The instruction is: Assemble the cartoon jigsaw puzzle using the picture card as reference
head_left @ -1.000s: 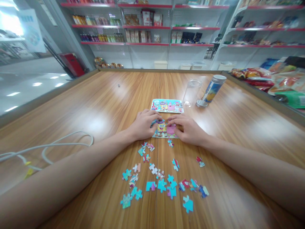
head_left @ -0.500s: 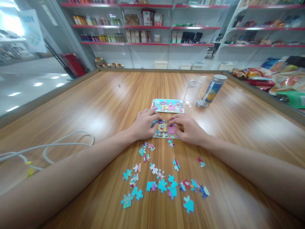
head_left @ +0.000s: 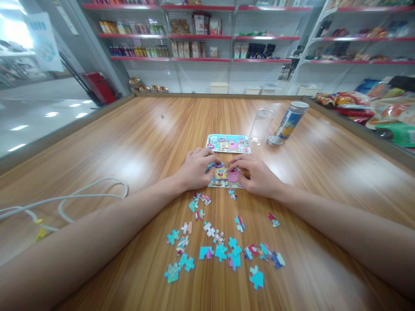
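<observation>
A partly joined cartoon jigsaw (head_left: 225, 177) lies on the wooden table (head_left: 129, 142) between my hands. My left hand (head_left: 195, 168) rests on its left edge, fingers curled, fingertips pressing a purple piece (head_left: 217, 164) at the top. My right hand (head_left: 256, 174) covers the right edge, its fingers bent down onto the pink area. Just behind the jigsaw lies the reference picture card (head_left: 228, 144). Several loose pieces (head_left: 220, 248), mostly turquoise, are scattered nearer to me.
A clear plastic tube (head_left: 261, 125), a round metal lid (head_left: 275, 140) and a printed canister (head_left: 292, 119) stand behind to the right. A white cable (head_left: 74, 199) loops at the left. Snack bags (head_left: 372, 108) pile up at the right edge; shop shelves line the back.
Both hands stay on the joined jigsaw; only the fingertips shift slightly. The loose pieces have not moved.
</observation>
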A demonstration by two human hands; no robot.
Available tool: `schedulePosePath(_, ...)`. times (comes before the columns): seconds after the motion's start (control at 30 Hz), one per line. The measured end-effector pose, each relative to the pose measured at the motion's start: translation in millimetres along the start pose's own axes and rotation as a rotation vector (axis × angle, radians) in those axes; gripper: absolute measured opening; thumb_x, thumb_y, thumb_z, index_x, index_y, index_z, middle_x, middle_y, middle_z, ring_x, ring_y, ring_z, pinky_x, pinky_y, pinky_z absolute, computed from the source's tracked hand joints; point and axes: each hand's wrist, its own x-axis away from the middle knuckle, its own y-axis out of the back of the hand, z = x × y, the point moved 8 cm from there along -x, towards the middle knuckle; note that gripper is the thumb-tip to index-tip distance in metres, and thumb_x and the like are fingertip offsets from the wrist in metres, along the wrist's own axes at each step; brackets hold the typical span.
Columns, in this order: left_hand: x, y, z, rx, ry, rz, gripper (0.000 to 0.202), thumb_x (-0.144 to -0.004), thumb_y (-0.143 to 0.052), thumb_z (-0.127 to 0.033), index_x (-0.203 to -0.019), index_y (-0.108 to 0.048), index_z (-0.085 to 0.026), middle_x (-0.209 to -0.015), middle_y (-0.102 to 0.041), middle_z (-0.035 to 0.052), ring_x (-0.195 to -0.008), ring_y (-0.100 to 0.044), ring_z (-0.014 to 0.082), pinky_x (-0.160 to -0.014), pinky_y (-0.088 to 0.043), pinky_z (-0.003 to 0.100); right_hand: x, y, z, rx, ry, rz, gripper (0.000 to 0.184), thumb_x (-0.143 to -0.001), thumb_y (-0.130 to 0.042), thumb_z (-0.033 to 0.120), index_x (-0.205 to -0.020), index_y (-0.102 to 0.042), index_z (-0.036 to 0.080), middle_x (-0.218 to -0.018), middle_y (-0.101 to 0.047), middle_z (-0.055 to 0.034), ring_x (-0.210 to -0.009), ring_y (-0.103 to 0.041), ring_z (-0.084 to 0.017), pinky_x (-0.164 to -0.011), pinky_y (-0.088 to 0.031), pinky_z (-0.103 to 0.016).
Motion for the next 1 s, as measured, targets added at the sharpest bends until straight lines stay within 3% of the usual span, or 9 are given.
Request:
schedulePosePath(0.1,0.2,-0.1,-0.5,-0.001,-0.002,0.002,0.029,-0.086,-0.056,-0.021,-0.111,-0.071,-0.025,-0.116,-0.064,0.0056,-0.111,-0.056,0.0262,-0.101,-0.042,0.046,0.0,3.5,2.9,-0.011,0.010,-0.023,0.034,-0.074,-0.057,0.002,-0.099,-0.073,0.021,-0.108,-0.070,-0.0080,-0.103,-0.063,-0.025,-0.098,-0.048,-0.044)
schedulePosePath(0.3,0.7,0.0,0.3,-0.008,-0.001,-0.003,0.029,-0.088,-0.055,-0.021,-0.112,-0.071,-0.025,-0.117,-0.063,0.0063,-0.112,-0.055,0.0267,-0.101,-0.042,0.046,4.0,31.6,2.1,-0.037,-0.038,-0.288,0.031,-0.081,-0.050,0.002,-0.096,-0.070,0.021,-0.096,-0.068,-0.0067,-0.097,-0.063,-0.023,-0.087,-0.050,-0.039)
schedulePosePath(0.4,0.9,0.0,3.0,-0.021,0.012,-0.015,0.030,-0.087,-0.055,-0.020,-0.112,-0.071,-0.025,-0.118,-0.063,0.0062,-0.113,-0.055,0.0268,-0.100,-0.042,0.046,4.6,35.5,8.1,-0.024,0.007,-0.313,0.027,-0.083,-0.051,0.004,-0.092,-0.070,0.021,-0.091,-0.067,-0.0063,-0.092,-0.062,-0.023,-0.083,-0.050,-0.039)
schedulePosePath(0.5,1.1,-0.2,6.0,-0.031,0.030,-0.033,0.030,-0.086,-0.055,-0.018,-0.111,-0.071,-0.024,-0.117,-0.063,0.0060,-0.113,-0.056,0.0263,-0.100,-0.043,0.045,5.0,28.2,29.8,-0.032,0.178,-0.222,0.025,-0.085,-0.053,0.006,-0.097,-0.071,0.020,-0.096,-0.069,-0.0070,-0.093,-0.061,-0.023,-0.086,-0.049,-0.042)
schedulePosePath(0.67,1.3,1.5,8.7,-0.042,0.051,-0.076,0.028,-0.087,-0.054,-0.017,-0.107,-0.073,-0.023,-0.113,-0.064,0.0067,-0.110,-0.058,0.0251,-0.100,-0.045,0.045,18.8,-6.3,76.3,-0.028,0.461,0.168,0.036,-0.090,-0.056,0.014,-0.124,-0.065,0.019,-0.129,-0.067,-0.0078,-0.120,-0.052,-0.028,-0.105,-0.042,-0.050)
schedulePosePath(0.77,1.0,5.5,5.5,-0.034,0.021,-0.100,0.029,-0.085,-0.055,-0.015,-0.107,-0.073,-0.021,-0.113,-0.064,0.0082,-0.112,-0.059,0.0257,-0.101,-0.047,0.046,30.0,-23.5,91.1,0.015,0.541,0.364,0.037,-0.096,-0.055,0.023,-0.132,-0.062,0.018,-0.141,-0.062,-0.0063,-0.132,-0.043,-0.032,-0.110,-0.036,-0.054)
schedulePosePath(0.9,2.5,12.1,-14.8,0.083,-0.198,-0.106,0.030,-0.085,-0.057,-0.016,-0.113,-0.069,-0.019,-0.124,-0.064,0.0101,-0.123,-0.056,0.0265,-0.109,-0.045,0.047,29.9,-22.8,91.8,-0.020,0.549,0.354,0.029,-0.097,-0.056,0.025,-0.122,-0.068,0.018,-0.131,-0.068,-0.0063,-0.128,-0.047,-0.029,-0.110,-0.037,-0.051)
schedulePosePath(1.0,7.0,8.8,-32.9,0.191,-0.397,-0.014,0.031,-0.087,-0.059,-0.020,-0.118,-0.067,-0.019,-0.132,-0.063,0.0116,-0.130,-0.055,0.0273,-0.114,-0.043,0.048,25.5,-18.7,85.7,-0.028,0.519,0.294,0.026,-0.096,-0.058,0.024,-0.119,-0.070,0.018,-0.124,-0.071,-0.0063,-0.125,-0.049,-0.027,-0.112,-0.035,-0.050)
